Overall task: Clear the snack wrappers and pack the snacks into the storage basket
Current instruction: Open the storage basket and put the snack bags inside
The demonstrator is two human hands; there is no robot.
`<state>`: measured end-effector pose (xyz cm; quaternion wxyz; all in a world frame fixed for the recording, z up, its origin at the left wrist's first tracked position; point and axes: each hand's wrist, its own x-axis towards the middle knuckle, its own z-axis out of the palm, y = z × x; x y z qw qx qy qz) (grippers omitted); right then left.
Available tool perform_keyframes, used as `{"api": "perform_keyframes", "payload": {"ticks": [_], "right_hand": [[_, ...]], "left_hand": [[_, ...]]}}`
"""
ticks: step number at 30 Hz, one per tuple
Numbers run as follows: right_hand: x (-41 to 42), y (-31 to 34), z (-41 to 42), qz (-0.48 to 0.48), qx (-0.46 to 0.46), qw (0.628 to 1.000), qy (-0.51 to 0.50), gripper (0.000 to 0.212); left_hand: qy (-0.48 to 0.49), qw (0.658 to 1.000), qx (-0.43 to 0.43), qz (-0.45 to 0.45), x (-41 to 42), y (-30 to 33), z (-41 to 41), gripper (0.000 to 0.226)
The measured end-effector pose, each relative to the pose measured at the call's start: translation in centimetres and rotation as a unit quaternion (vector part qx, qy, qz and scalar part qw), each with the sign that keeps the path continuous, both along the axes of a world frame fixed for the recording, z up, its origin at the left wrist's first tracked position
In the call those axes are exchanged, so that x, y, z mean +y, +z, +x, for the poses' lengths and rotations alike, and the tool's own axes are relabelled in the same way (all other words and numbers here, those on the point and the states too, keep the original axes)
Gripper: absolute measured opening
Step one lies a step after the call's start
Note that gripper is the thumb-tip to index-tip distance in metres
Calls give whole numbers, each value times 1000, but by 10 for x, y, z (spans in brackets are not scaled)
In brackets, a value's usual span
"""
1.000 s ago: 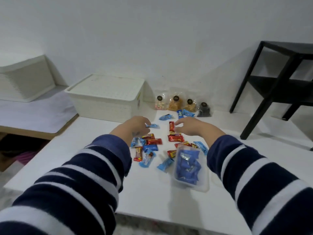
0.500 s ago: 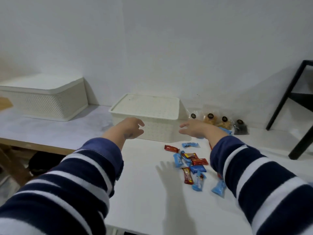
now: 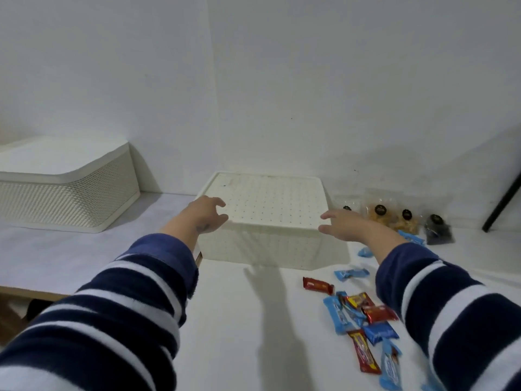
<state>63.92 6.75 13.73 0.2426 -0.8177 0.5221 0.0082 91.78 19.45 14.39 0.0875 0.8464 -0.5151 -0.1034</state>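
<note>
A: Where does the storage basket (image 3: 262,235) sit?

B: At the back of the white surface (image 3: 248,328), close to the wall, with its lid (image 3: 267,200) on. It is a cream plastic box, roughly rectangular; the lid is flat with rows of small dots, and the side walls look finely perforated. Its long axis runs left to right across the view, one long wall facing the person.

A: And the hands?

B: The left hand (image 3: 207,215) is at the lid's near left corner, fingers loosely curled and spread; whether it touches the lid cannot be told. The right hand (image 3: 342,224) is at the near right corner, fingers extended and relaxed, holding nothing. Both sleeves are navy with white stripes.

A: The snacks?

B: A loose scatter of wrapped snacks (image 3: 363,320) lies on the surface in front of and right of the basket, glossy blue and red foil, mostly small oblong bars pointing various ways. A red bar (image 3: 317,285) lies nearest the basket, its length left to right. Behind the right hand, against the wall, clear snack bags (image 3: 394,218) with round dark labels stand in a row.

A: Anything else?

B: A second, larger cream basket (image 3: 64,187) with mesh-like sides sits at the far left.
</note>
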Motion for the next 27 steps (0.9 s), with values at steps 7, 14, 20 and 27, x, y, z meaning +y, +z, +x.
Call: {"api": "perform_keyframes", "payload": {"ticks": [7, 14, 20, 27], "right_hand": [[-91, -50, 42, 43, -85, 993, -77, 70], [-136, -83, 68, 10, -141, 982, -125, 71], [-153, -84, 76, 17, -185, 972, -140, 83], [-149, -57, 76, -19, -213, 967, -141, 90]], "left_hand": [[83, 996, -1, 27, -69, -52, 52, 69], [114, 993, 26, 34, -117, -74, 100, 63], [134, 986, 98, -13, -147, -78, 118, 86], [142, 980, 126, -58, -144, -66, 114, 111]]}}
